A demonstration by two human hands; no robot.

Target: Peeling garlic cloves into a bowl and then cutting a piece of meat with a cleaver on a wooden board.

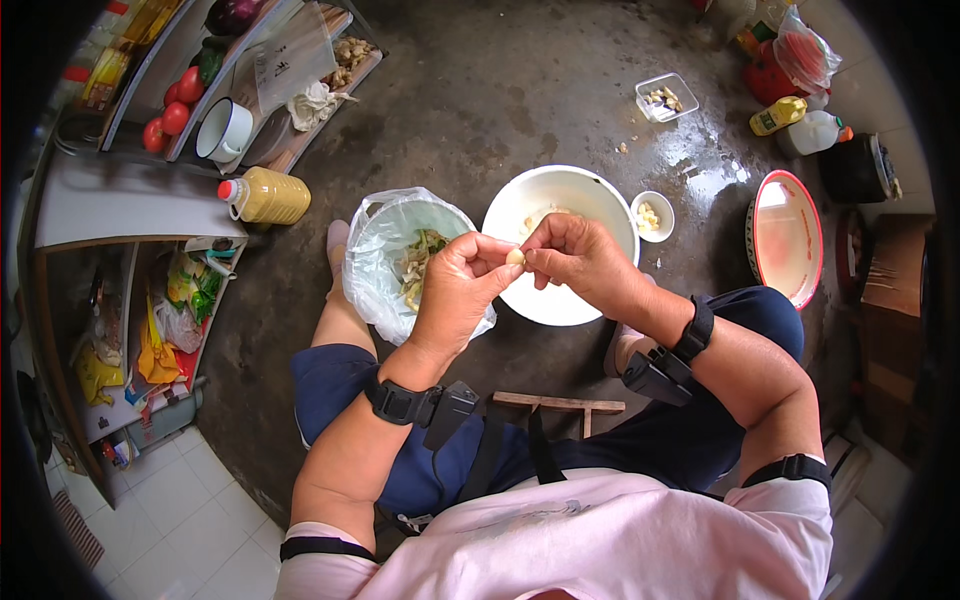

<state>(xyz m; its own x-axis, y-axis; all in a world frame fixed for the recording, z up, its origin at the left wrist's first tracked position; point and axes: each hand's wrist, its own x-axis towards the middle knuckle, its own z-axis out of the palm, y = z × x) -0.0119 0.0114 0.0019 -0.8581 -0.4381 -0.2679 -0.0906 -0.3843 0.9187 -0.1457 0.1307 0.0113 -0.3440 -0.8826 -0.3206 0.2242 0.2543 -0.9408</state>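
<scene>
Dark, damp concrete floor (440, 110) spreads under everything, with shelves (130, 215) along its left edge and pale tiles (180, 490) at its near left corner. The clove (515, 258) is up in the air between the two hands, over the left part of the white bowl (553, 305). The left grip (460, 278) pinches it between thumb and forefinger; the right grip (575, 255) pinches it from the other side, thumb and forefinger pressed close together. Both touch it, so neither is nearer; it lies right of the left grip and left of the right one. It looks roundish, and its long axis is too small to tell.

Left of the white bowl is the bag-lined basin (367, 280), with peels (412, 270) inside. The small bowl (657, 235) of pale cloves (647, 214) sits just beside the white bowl's right rim. The right grip partly covers the white bowl, standing between the clove and the small bowl. Toward the floor's far right corner rests the clear tub (685, 98); the red-rimmed basin (783, 235) leans near its right edge.
</scene>
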